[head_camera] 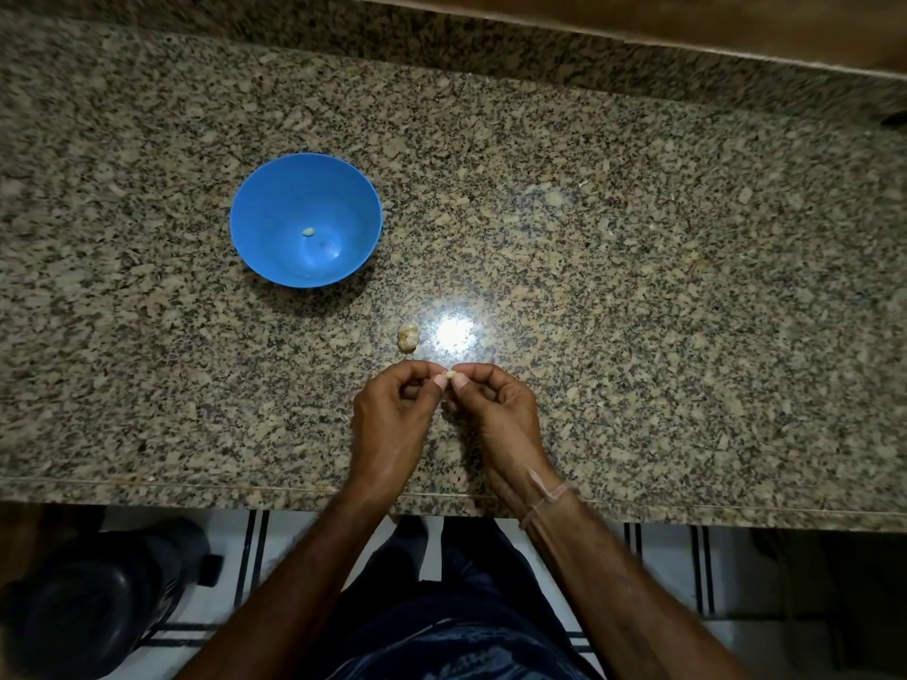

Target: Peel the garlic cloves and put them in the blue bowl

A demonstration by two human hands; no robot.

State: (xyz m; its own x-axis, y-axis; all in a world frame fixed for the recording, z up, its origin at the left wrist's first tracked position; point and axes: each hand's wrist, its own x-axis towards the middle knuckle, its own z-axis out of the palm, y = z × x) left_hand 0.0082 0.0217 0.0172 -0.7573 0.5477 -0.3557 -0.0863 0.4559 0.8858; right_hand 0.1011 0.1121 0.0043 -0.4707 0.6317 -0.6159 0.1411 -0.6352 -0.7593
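Observation:
A blue bowl (pixel 275 208) stands on the granite counter to the left, with one peeled garlic clove (pixel 307 231) inside it. A small cluster of unpeeled garlic (pixel 408 337) lies on the counter just beyond my hands. My left hand (pixel 392 414) and my right hand (pixel 495 409) meet over the counter near its front edge. Between their thumbs and fingertips they pinch a small pale garlic clove (pixel 449 373), which is mostly hidden by the fingers.
The speckled granite counter (pixel 638 287) runs wide to the right, with a raised back ledge (pixel 491 56). A bright light glare sits beside the garlic cluster. Below the front edge are a tiled floor and a dark round object (pixel 83 606) at the lower left.

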